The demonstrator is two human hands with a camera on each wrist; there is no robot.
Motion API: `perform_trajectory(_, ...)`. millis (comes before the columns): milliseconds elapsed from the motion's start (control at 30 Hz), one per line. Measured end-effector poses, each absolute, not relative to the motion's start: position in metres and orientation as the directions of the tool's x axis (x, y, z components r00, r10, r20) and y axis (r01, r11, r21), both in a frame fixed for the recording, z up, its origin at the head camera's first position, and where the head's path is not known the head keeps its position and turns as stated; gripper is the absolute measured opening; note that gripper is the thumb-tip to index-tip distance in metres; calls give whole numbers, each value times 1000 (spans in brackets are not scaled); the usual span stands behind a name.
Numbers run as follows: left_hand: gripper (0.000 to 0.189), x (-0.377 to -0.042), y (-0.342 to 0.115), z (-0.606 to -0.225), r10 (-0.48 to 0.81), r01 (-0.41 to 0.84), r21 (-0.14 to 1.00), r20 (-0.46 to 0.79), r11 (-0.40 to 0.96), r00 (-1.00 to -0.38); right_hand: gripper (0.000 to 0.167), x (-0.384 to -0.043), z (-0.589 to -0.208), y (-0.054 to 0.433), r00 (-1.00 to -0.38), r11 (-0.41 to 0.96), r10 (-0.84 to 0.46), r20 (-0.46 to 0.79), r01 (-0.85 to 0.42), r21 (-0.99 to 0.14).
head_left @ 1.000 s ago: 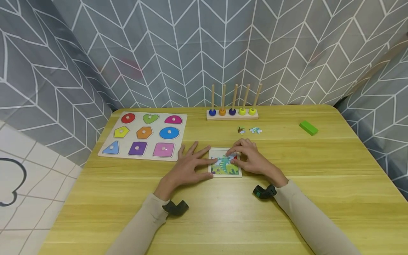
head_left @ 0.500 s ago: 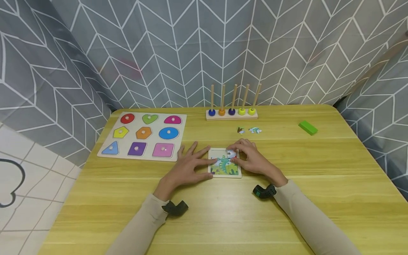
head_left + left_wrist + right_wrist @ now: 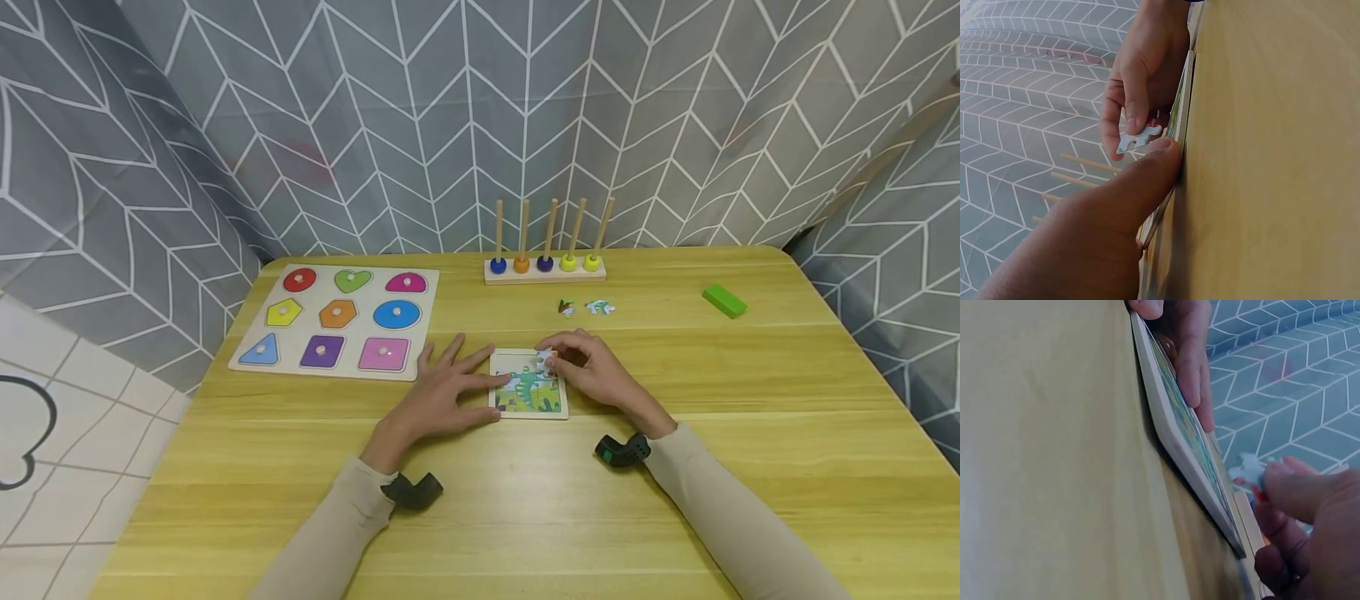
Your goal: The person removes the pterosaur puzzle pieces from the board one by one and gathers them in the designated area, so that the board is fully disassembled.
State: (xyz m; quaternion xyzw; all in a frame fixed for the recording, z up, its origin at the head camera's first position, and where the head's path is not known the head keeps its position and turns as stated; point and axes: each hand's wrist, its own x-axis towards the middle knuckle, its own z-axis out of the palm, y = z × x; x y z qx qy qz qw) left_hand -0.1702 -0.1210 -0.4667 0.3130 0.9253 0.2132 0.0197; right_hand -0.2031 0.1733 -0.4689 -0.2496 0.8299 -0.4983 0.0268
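A square jigsaw puzzle (image 3: 531, 400) with a green dinosaur picture lies in its pale frame on the table. My left hand (image 3: 442, 390) is spread over the frame's left side, fingers fairly straight, touching it. Between thumb and fingers my right hand (image 3: 596, 371) pinches a white-and-red puzzle piece (image 3: 1139, 137), raised above the puzzle's upper right corner. The same puzzle piece (image 3: 1250, 473) shows tilted in the right wrist view. Two loose puzzle pieces, a brown-and-green piece (image 3: 566, 308) and a pale blue-and-green piece (image 3: 600, 307), lie on the table beyond the right hand.
A shape board (image 3: 337, 321) with knobbed coloured shapes lies at the left. At the back stands a peg stand (image 3: 545, 275) with several upright pegs and coloured beads. A green block (image 3: 724, 301) lies at the right. A patterned curtain (image 3: 480, 125) hangs behind the table.
The right hand has lifted the puzzle piece from the upper right of the puzzle and tilted it. My left hand keeps its place on the frame.
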Motion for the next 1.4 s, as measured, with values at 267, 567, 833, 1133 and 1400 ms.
perform_trajectory(267, 53, -170, -121, -467, 585, 567, 414, 98, 712, -805, 25, -209, -466, 182, -908, 321, -372, 191, -319, -892)
perform_trajectory(567, 53, -170, -120, -468, 585, 568, 423, 103, 706, -804, 27, -218, -454, 208, -940, 405, -221, 259, -330, -853)
perform_trajectory(833, 54, -170, -120, -468, 584, 567, 424, 102, 707, -805, 26, -237, -467, 251, -946, 504, -73, 317, -309, -807)
perform_trajectory(1133, 53, -169, -121, -466, 579, 556, 434, 92, 709, -810, 24, -247, -471, 272, -926, 650, -8, 377, -292, -702)
perform_trajectory(1400, 54, -169, -121, -466, 578, 552, 435, 85, 711, -812, 26, -249, -473, 273, -917, 709, 31, 397, -260, -656)
